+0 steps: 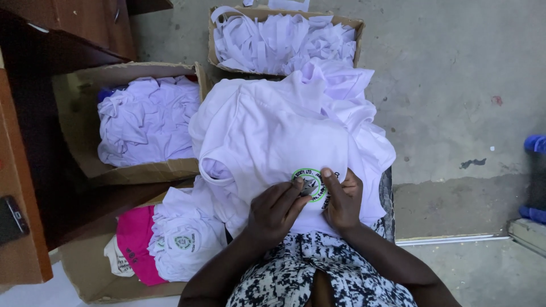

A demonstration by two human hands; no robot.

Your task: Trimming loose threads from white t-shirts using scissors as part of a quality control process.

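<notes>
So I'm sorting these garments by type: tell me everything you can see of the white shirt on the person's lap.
The white shirt looks like soft knit cotton, with a ribbed armhole or neck opening at its left edge. It lies crumpled over the person's lap, on top of more white garments. A round green-ringed emblem is on it near the bottom. The left hand and right hand press on the cloth at that emblem, with something small and grey between them that I cannot identify.

The white shirt [273, 131] is soft matt cloth with a glossy round printed badge [310, 185]. The boxes [79, 96] are rough brown cardboard, one holding limp cloth strips [278, 40]. The floor [449, 74] is bare, stained concrete. The cabinet [79, 23] is smooth dark wood.
</notes>
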